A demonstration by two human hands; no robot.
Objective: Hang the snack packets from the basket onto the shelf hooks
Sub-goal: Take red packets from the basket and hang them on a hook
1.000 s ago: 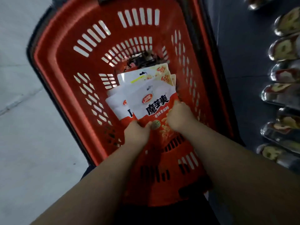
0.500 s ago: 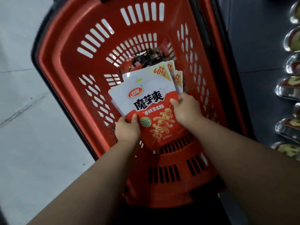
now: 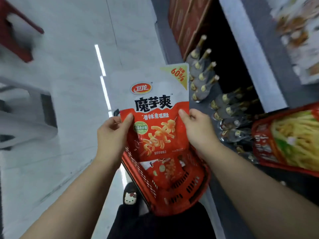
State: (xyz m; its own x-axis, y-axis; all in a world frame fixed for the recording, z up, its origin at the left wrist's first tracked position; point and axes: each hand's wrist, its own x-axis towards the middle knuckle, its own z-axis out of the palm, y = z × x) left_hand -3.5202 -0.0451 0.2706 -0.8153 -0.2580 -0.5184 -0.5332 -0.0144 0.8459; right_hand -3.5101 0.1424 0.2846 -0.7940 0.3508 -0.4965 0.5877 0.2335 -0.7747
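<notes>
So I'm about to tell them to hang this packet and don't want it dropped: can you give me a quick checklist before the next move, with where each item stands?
1. Both hands hold the packet: ok. Left hand pinches the left edge of the snack packet, right hand the right edge.
2. Packet upright, print facing the camera: ok.
3. Packet lifted out of the red basket: ok.
4. More packets left in the basket: ok, at least one shows inside.
5. Hang hole at the packet's top: cannot tell.
6. Free hook on the shelf: cannot tell; that side is blurred.
</notes>
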